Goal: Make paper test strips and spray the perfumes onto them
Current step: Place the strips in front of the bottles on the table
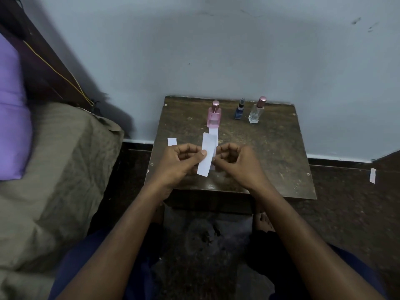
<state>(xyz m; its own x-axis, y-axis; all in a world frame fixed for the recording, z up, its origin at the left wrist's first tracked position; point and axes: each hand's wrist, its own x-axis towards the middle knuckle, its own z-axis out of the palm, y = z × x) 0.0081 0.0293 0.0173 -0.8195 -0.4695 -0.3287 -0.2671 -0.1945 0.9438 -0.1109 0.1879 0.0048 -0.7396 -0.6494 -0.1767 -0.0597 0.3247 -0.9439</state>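
Over the middle of a small dark wooden table point(270, 152), my left hand point(179, 161) pinches a white paper strip point(206, 154) upright between thumb and fingers. My right hand point(236, 161) has its fingertips on the strip's right edge, where a second piece of paper shows behind it. Another white strip point(213, 132) lies flat just beyond, in front of a pink perfume bottle point(214, 115). A small paper piece point(172, 141) lies on the table to the left. Farther back stand a blue bottle point(239, 110) and a clear bottle with a pink cap point(256, 110).
A bed with a khaki sheet point(54, 180) and a purple pillow point(10, 118) lies to the left. The table stands against a pale blue wall point(216, 50). A scrap of paper point(372, 176) lies on the dark floor at right. My knees are below the table's front edge.
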